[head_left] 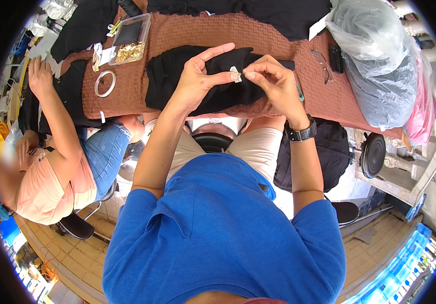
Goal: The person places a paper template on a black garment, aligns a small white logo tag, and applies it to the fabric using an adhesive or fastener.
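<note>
- So the small white tag [234, 69] is mid-frame, in front of the black garment [175, 76], right at the tip of the left hand's [199, 76] thumb.
- Left index is stuck up, well apart from the thumb. Can't tell if another finger backs the tag from behind, that part's hidden.
- Right hand [273, 83] has thumb and index together, clamped on a tiny gold-coloured piece [242, 74] just at the tag's right edge. Too small to say exactly what it is, tbh.
- Biggest risk imo: that little piece pinging out of the right fingertips. There's hardly any of it to grip, so a squeeze off-centre could do it.
- If it has a point (can't tell), the left thumb is right there, so a push too far could mean a poke.
- The tag could twist or crease if only the thumb steadies it while the right hand pushes sideways.
- A dropped gold piece might get lost in the folds of dark cloth or roll off the brown tablecloth [187, 30] edge.
- The clear plastic box [146, 31] at upper left, with more gold-coloured bits [129, 52], looks open, so a careless elbow could spill it.
</note>
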Action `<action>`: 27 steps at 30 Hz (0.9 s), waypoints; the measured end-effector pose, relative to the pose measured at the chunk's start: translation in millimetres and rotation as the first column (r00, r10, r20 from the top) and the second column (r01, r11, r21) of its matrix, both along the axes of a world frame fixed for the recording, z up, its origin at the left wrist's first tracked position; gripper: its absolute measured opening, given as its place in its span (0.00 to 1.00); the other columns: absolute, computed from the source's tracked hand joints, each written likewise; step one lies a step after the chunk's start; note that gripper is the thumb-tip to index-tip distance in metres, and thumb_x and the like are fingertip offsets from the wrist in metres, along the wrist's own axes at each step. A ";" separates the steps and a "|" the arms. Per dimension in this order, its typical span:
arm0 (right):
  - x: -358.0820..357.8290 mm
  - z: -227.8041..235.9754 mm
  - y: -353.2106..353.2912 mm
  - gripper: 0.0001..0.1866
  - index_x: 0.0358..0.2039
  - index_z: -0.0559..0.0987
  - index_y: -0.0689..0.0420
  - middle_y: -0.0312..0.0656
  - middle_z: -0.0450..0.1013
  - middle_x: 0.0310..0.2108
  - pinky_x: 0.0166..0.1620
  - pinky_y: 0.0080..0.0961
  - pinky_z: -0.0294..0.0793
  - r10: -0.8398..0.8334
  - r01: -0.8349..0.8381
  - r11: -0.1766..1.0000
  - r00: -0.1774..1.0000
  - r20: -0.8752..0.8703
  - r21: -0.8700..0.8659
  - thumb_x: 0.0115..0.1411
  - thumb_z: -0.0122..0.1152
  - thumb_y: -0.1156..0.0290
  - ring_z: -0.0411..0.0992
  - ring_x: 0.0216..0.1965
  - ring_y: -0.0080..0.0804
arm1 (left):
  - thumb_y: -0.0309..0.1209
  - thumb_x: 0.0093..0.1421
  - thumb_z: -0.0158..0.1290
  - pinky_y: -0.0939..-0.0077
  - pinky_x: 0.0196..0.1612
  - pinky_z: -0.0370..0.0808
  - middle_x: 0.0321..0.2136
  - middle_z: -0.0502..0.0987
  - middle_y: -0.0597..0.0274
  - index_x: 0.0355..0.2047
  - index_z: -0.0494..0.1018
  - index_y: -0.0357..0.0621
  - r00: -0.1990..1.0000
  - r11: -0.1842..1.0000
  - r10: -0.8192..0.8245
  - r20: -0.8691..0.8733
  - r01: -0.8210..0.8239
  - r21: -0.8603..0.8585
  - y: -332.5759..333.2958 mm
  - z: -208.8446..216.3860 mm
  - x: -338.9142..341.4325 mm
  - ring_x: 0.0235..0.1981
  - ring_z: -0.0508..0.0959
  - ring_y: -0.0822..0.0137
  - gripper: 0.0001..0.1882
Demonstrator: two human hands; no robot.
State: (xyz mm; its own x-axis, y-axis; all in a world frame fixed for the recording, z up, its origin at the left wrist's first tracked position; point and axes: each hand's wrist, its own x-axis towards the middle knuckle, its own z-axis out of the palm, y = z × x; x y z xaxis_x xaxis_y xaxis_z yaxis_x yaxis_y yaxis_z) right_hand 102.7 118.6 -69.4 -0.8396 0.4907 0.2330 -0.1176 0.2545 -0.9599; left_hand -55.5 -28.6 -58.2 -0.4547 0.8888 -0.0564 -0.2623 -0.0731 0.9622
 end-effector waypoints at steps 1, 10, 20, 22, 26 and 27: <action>0.7 -0.6 1.9 0.06 0.40 0.85 0.59 0.31 0.73 0.33 0.40 0.19 0.71 0.026 -0.027 0.997 1.000 -0.010 -0.068 0.62 0.68 0.76 0.69 0.35 0.17 | 0.17 0.54 0.67 0.90 0.44 0.75 0.28 0.78 0.77 0.62 0.71 0.35 1.000 1.000 0.007 0.021 -0.007 0.006 0.5 1.4 1.4 0.25 0.74 0.89 0.34; -6.6 -12.2 -2.3 0.11 0.47 0.75 0.60 0.34 0.73 0.37 0.46 0.18 0.74 0.071 -0.129 0.929 0.982 -0.178 -0.346 0.65 0.63 0.80 0.71 0.39 0.18 | 0.15 0.52 0.67 0.79 0.50 0.80 0.48 0.81 0.55 0.60 0.72 0.33 0.999 0.998 0.044 0.003 -0.044 0.035 4.5 -5.5 1.4 0.42 0.83 0.72 0.33; -9.3 25.5 -27.7 0.05 0.36 0.82 0.62 0.43 0.72 0.34 0.37 0.29 0.74 -0.135 0.159 0.885 0.987 -0.086 0.437 0.59 0.64 0.82 0.74 0.32 0.37 | 0.22 0.51 0.71 0.76 0.59 0.71 0.54 0.78 0.59 0.59 0.75 0.39 0.952 0.989 0.143 -0.272 -0.150 -0.003 5.1 -10.6 2.6 0.54 0.77 0.73 0.33; -9.8 25.1 -28.2 0.04 0.36 0.82 0.63 0.43 0.72 0.34 0.36 0.30 0.74 -0.139 0.162 0.883 0.987 -0.083 0.441 0.60 0.64 0.82 0.74 0.32 0.37 | 0.23 0.51 0.71 0.77 0.60 0.71 0.54 0.78 0.58 0.58 0.76 0.39 0.923 0.987 0.153 -0.354 -0.162 0.006 5.8 -10.1 2.2 0.54 0.76 0.74 0.33; -12.2 17.9 -27.6 0.05 0.36 0.80 0.62 0.43 0.71 0.35 0.37 0.32 0.74 -0.140 0.180 0.866 0.983 -0.120 0.467 0.59 0.64 0.82 0.74 0.34 0.38 | 0.23 0.50 0.71 0.76 0.61 0.69 0.55 0.79 0.58 0.58 0.76 0.40 0.930 0.984 0.150 -0.337 -0.173 -0.039 5.7 -8.0 3.1 0.55 0.76 0.73 0.33; -13.6 14.5 -26.9 0.06 0.36 0.80 0.62 0.43 0.71 0.36 0.37 0.33 0.74 -0.141 0.187 0.862 0.981 -0.132 0.470 0.58 0.64 0.82 0.74 0.35 0.39 | 0.23 0.50 0.71 0.76 0.61 0.69 0.54 0.79 0.58 0.58 0.76 0.40 0.925 0.984 0.156 -0.345 -0.175 -0.024 6.0 -9.8 2.7 0.55 0.76 0.73 0.33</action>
